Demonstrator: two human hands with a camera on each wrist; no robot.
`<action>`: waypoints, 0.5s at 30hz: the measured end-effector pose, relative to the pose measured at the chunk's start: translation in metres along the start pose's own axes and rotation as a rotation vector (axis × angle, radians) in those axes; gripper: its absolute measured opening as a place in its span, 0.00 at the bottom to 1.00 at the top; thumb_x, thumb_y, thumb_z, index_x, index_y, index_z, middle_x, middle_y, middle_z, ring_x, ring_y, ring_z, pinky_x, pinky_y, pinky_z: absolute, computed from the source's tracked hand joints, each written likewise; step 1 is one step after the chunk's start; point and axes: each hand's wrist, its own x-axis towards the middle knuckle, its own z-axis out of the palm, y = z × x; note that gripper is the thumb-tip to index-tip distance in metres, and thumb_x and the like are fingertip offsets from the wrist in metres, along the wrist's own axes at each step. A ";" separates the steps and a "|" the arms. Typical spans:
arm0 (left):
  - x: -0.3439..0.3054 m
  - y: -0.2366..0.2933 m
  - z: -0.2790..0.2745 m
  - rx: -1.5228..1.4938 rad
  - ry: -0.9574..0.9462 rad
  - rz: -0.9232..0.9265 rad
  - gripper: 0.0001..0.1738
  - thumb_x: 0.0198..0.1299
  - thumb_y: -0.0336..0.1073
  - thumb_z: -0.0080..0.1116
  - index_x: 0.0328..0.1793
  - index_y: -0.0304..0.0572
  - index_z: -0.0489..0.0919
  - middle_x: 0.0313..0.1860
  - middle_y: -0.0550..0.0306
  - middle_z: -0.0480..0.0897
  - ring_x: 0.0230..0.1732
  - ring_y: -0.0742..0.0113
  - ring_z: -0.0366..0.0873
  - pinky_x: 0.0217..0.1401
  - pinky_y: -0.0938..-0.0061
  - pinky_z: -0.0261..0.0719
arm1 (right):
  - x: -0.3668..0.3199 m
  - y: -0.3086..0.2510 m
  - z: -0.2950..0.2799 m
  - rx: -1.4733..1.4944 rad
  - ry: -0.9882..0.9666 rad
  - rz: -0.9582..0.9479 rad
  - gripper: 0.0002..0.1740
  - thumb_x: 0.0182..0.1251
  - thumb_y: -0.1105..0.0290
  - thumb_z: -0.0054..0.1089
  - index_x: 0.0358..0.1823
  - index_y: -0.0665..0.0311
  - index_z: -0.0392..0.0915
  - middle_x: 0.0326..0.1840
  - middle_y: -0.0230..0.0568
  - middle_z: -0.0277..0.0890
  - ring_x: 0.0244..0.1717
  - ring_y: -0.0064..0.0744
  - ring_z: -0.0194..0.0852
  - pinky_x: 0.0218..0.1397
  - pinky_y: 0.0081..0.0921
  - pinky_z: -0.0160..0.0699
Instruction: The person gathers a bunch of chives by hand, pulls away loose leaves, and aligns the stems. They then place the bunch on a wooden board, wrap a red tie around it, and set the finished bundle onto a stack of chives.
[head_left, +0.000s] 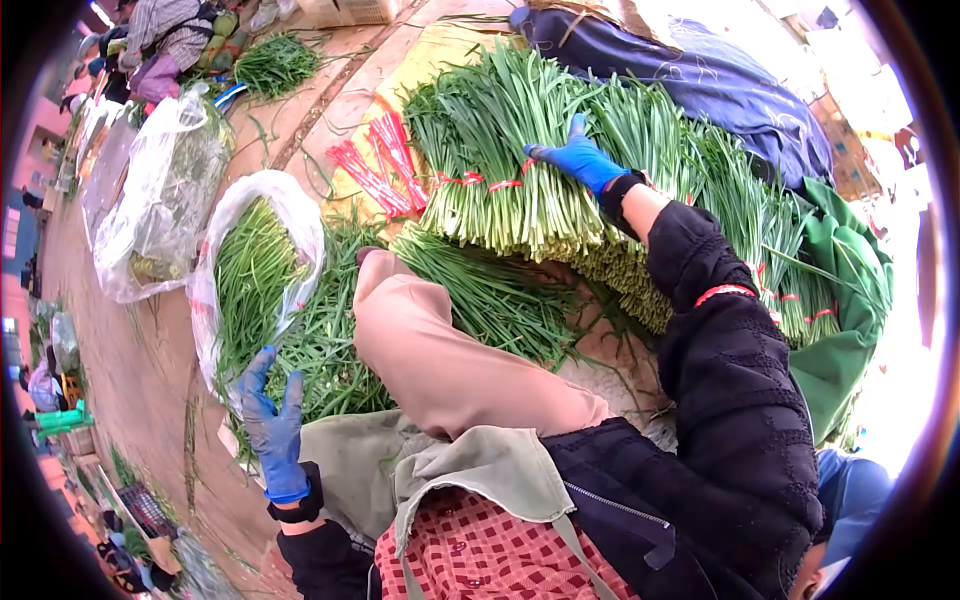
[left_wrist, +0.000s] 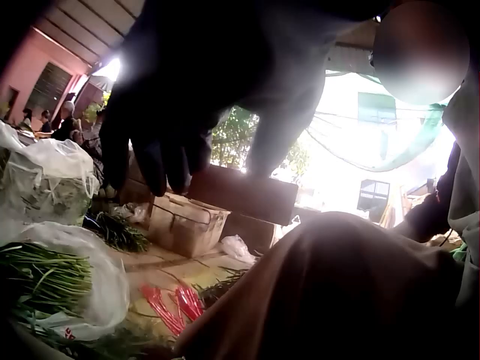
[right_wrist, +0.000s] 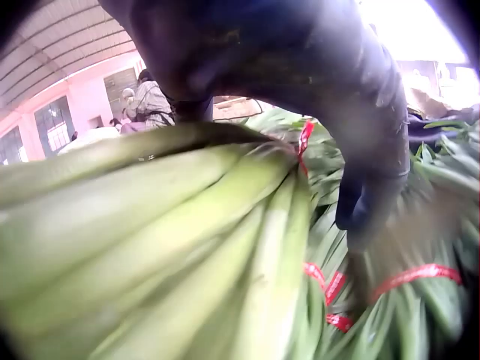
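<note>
My blue-gloved right hand (head_left: 590,165) lies over tied bundles of garlic chives (head_left: 500,210), its thumb and forefinger spread apart. In the right wrist view, the hand arches over the pale stems of one bundle (right_wrist: 187,217), with a fingertip pointing down beside it. Red ties (right_wrist: 416,277) circle the bundles. My left hand (head_left: 270,425), also gloved in blue, holds nothing, with its fingers extended and apart. It hovers beside loose greens (head_left: 340,365) and a white plastic bag (head_left: 310,215) full of green stalks.
Red tie strips (head_left: 385,165) lie on a yellow sheet beside the stacked bundles. More greens sit in a second clear bag (head_left: 150,210) at left. My bent knee (head_left: 410,330) rises between the hands. Dark blue cloth (head_left: 700,75) and green cloth (head_left: 845,290) border the bundles.
</note>
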 end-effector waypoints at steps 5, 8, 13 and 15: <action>-0.008 -0.017 -0.017 0.037 0.027 0.040 0.24 0.55 0.25 0.61 0.60 0.35 0.71 0.60 0.51 0.74 0.63 0.64 0.69 0.67 0.70 0.64 | -0.005 -0.022 0.000 -0.158 0.007 -0.072 0.71 0.43 0.43 0.73 0.71 0.79 0.31 0.72 0.70 0.43 0.74 0.53 0.44 0.73 0.32 0.47; -0.015 -0.024 -0.027 -0.007 0.044 0.034 0.24 0.55 0.24 0.60 0.60 0.35 0.71 0.60 0.50 0.74 0.63 0.63 0.70 0.66 0.70 0.64 | 0.006 -0.014 0.022 -0.277 0.039 -0.175 0.69 0.45 0.37 0.66 0.72 0.74 0.32 0.66 0.76 0.53 0.68 0.64 0.55 0.68 0.40 0.57; -0.033 -0.029 -0.051 0.007 0.076 0.043 0.24 0.56 0.22 0.58 0.61 0.35 0.70 0.60 0.50 0.74 0.64 0.63 0.69 0.67 0.70 0.63 | -0.012 -0.048 0.020 -0.620 0.160 -0.152 0.64 0.49 0.35 0.62 0.74 0.64 0.35 0.71 0.75 0.39 0.71 0.70 0.42 0.72 0.44 0.49; -0.040 -0.022 -0.060 0.050 0.092 -0.040 0.25 0.55 0.22 0.58 0.61 0.35 0.71 0.60 0.50 0.74 0.63 0.63 0.68 0.67 0.70 0.62 | 0.012 -0.036 0.014 -0.558 0.149 -0.251 0.63 0.49 0.36 0.62 0.74 0.65 0.37 0.71 0.76 0.41 0.72 0.69 0.43 0.73 0.43 0.49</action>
